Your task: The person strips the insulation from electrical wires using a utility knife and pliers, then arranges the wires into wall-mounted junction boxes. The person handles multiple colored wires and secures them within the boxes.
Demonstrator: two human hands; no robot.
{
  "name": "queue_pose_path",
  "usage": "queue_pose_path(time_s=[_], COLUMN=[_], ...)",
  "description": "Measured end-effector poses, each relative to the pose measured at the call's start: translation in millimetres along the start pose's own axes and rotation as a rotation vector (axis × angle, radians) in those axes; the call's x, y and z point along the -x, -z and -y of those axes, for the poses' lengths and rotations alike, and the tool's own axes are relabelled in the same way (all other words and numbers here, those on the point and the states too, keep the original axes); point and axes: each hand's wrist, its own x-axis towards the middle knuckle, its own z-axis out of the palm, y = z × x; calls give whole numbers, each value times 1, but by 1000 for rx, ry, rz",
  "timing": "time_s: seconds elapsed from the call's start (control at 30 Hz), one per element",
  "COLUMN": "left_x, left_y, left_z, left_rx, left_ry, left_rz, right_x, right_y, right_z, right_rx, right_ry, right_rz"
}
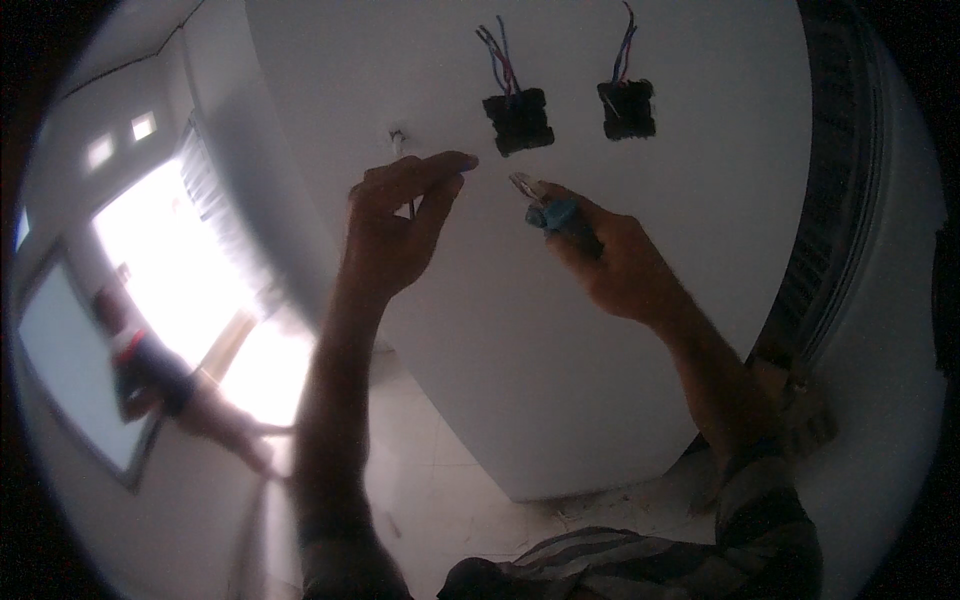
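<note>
Both hands are raised against a white wall [560, 330]. The left hand [395, 225] pinches a thin wire or small fixing [399, 142] that pokes out of the wall at about 11 o'clock from it, thumb and forefinger pressed together at the tip. The right hand [615, 262] is closed around blue-handled pliers [548, 207], whose metal nose points toward 10 o'clock, near the left fingertips but apart from them. Above, at 12 o'clock, two dark wall boxes [518, 121] sit open with coloured wires [503, 58] hanging out, no cover plates fitted. Judging by that, the wiring looks only partly done: the boxes are unfinished and the stub at the left hand is not yet dealt with.
</note>
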Motion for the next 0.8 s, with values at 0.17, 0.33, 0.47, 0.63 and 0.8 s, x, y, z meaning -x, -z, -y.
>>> queue_pose_path(time_s=[0.17,0.33,0.47,0.63,0.8], left_x=[1,11,13,13,10], left_y=[1,19,24,17,5], left_z=[-5,13,14,10,-2], left_rx=[-121,-77,35,-50,-43], left_ry=[-26,6,15,74,123], left_rz=[68,59,78,5,-86], right_x=[3,7,6,-2,-13], right_y=[-1,-3,-10,-22,-29], right_z=[8,15,9,15,18], right_rx=[19,-28,-8,125,184], right_ry=[-34,-45,38,42,79], right_rz=[25,29,2,-21,-70])
